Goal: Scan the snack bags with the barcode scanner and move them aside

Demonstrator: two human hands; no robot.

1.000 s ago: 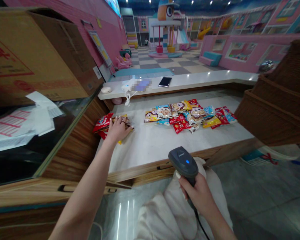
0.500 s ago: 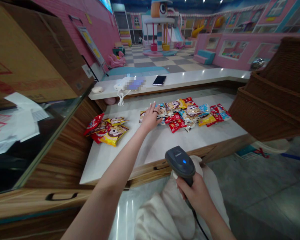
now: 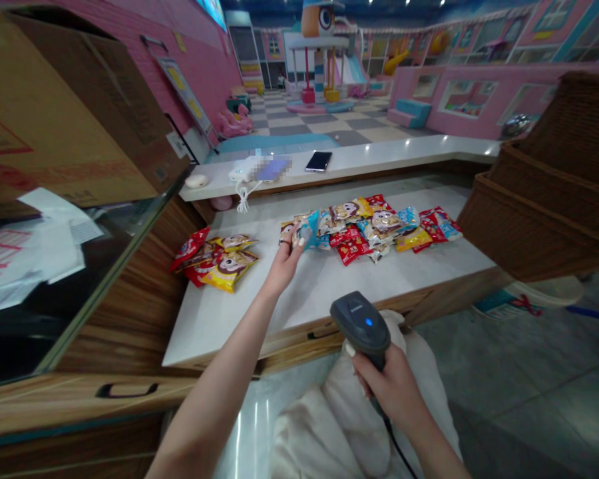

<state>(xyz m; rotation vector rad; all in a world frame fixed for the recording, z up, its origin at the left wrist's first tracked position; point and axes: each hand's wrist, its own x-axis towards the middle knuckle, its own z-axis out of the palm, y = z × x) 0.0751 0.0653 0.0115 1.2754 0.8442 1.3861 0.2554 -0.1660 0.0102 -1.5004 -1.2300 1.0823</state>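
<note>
My left hand (image 3: 285, 258) is closed on a blue-and-white snack bag (image 3: 308, 229) at the left end of a heap of snack bags (image 3: 352, 245) on the white counter. Thumb and fingers grip the bag's near edge. In my right hand (image 3: 387, 382) is a dark grey barcode scanner (image 3: 360, 322), its blue light lit and its head tilted up over my lap. The scanner's cable hangs down below the hand. A second, smaller pile of red and yellow snack bags (image 3: 227, 266) lies on the counter to the left of my left hand.
A raised white ledge (image 3: 379, 152) behind the counter carries a phone (image 3: 319, 161) and a white device with a coiled cable (image 3: 243, 194). At left, a large cardboard box (image 3: 94, 113) and papers (image 3: 54, 233) rest on glass. A brown wicker basket (image 3: 549, 186) stands at right.
My left hand has gone from lying spread over the heap to gripping a blue-and-white snack bag, drawing slightly left and nearer. My right hand and the scanner have hardly moved.
</note>
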